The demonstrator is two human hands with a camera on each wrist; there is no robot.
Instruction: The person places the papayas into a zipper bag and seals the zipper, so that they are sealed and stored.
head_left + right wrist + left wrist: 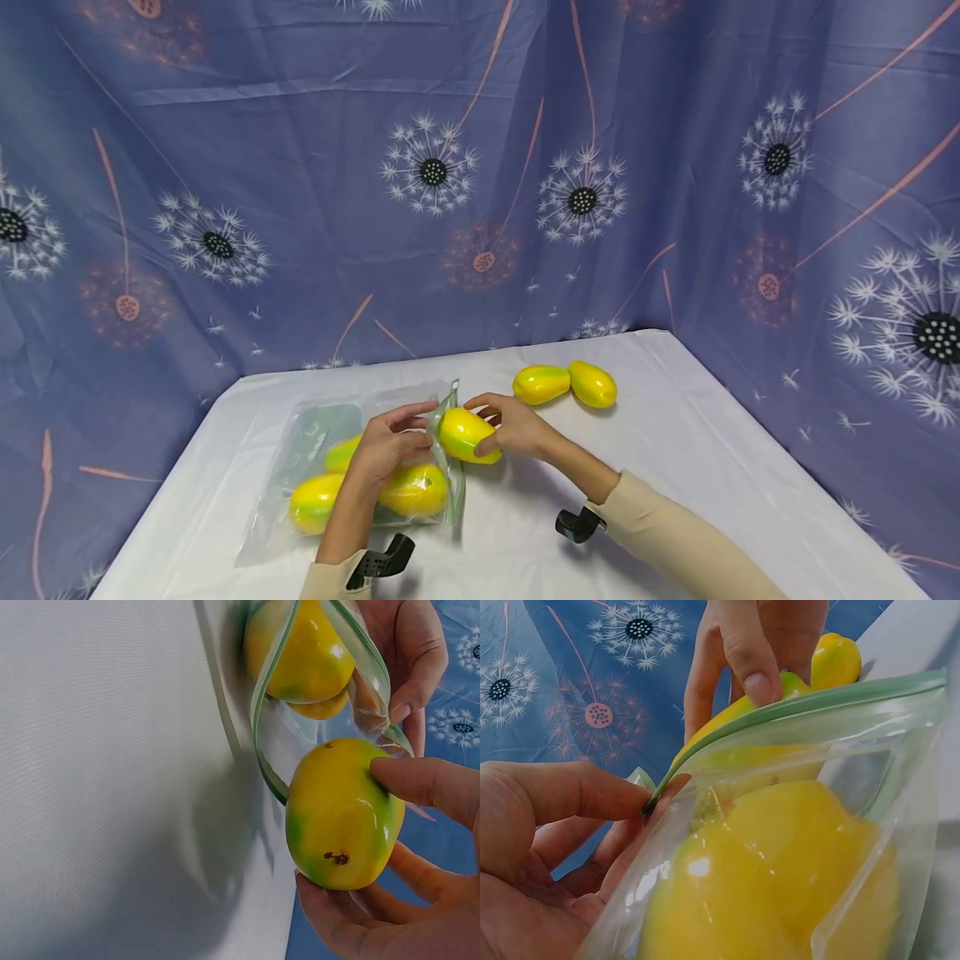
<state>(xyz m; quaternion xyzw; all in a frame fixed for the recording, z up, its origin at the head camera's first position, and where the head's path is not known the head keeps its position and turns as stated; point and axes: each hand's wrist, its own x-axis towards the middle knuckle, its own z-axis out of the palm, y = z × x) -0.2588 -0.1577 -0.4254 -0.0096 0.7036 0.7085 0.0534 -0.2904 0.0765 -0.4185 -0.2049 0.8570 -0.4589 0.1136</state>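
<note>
A clear zip bag [281, 467] with a green seal lies on the table, with three yellow-green mangoes [415, 490] inside. My left hand [386, 446] pinches the bag's rim between thumb and fingers, and the mouth [802, 712] gapes. Another mango [345, 817] is gripped by my right hand [517, 427], thumb on one side and fingers on the other. That mango's far end is at the bag's opening; how far it reaches inside I cannot tell. In the left wrist view the right hand's fingers [742, 656] show behind the green seal.
Two more mangoes [542, 384] lie side by side at the back of the white-covered table [600, 467], touching or nearly so. Blue dandelion-print cloth [337, 208] hangs behind the table and along its sides.
</note>
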